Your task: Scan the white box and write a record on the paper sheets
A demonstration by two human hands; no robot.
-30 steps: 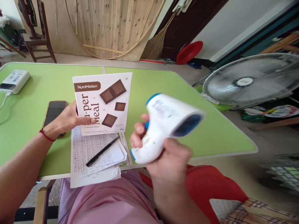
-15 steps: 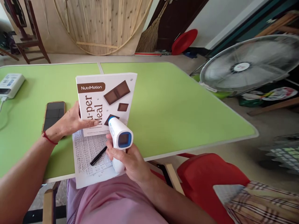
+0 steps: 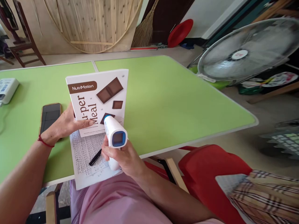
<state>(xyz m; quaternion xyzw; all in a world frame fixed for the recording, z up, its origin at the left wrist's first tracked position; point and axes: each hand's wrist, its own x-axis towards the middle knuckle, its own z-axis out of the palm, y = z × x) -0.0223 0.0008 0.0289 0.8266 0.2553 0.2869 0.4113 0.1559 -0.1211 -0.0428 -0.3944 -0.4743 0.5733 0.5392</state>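
NutriMotion box (image 3: 100,101) is pinched by the left hand (image 3: 68,123), beyond the right hand (image 3: 126,158) gripping a thermometer (image 3: 115,127).

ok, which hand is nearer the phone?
Left. The left hand, holding the white box, is just to the phone's right. The right hand, its grip around the white handheld device, is farther right, past the pen.

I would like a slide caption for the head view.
Left hand holds a NutriMotion box; right hand holds a white pistol-shaped device.
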